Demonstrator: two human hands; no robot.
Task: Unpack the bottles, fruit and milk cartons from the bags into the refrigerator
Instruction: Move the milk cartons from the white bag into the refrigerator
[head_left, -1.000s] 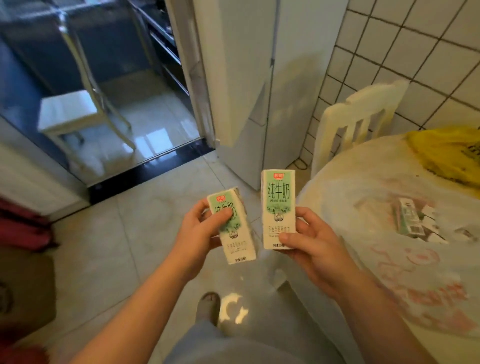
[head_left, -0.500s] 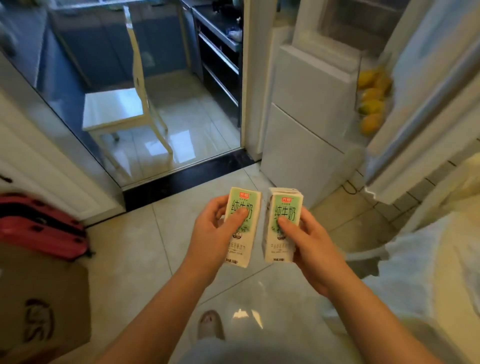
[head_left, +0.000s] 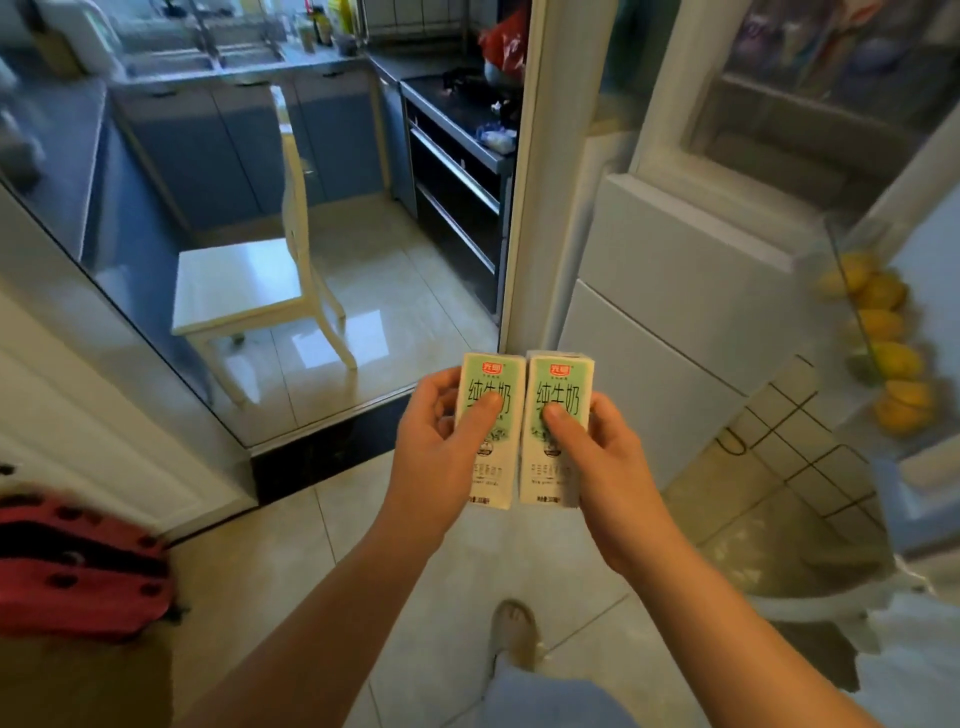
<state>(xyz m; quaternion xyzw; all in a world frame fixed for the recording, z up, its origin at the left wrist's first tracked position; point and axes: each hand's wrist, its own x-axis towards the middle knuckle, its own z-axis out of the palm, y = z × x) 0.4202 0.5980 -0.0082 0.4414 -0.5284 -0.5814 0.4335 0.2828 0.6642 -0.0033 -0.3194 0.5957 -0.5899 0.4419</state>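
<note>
Now the left hand (head_left: 434, 447) is gripping one milk carton (head_left: 491, 376) and the right hand (head_left: 602, 462) is gripping the other carton (head_left: 561, 376). Apart a second ago, they are touching side by side as the open refrigerator (head_left: 675, 322) is coming into view ahead, so shelving looks next.

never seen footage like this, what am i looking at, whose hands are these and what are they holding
There is no machine here. A person wears one camera on the head, looking forward and down, so you see their own arms. The left hand grips a milk carton and the right hand grips a second milk carton, both upright, side by side. Ahead on the right stands the open refrigerator, with yellow fruit already in its door shelf. On the tiled floor are a white chair and a red bag.
</note>
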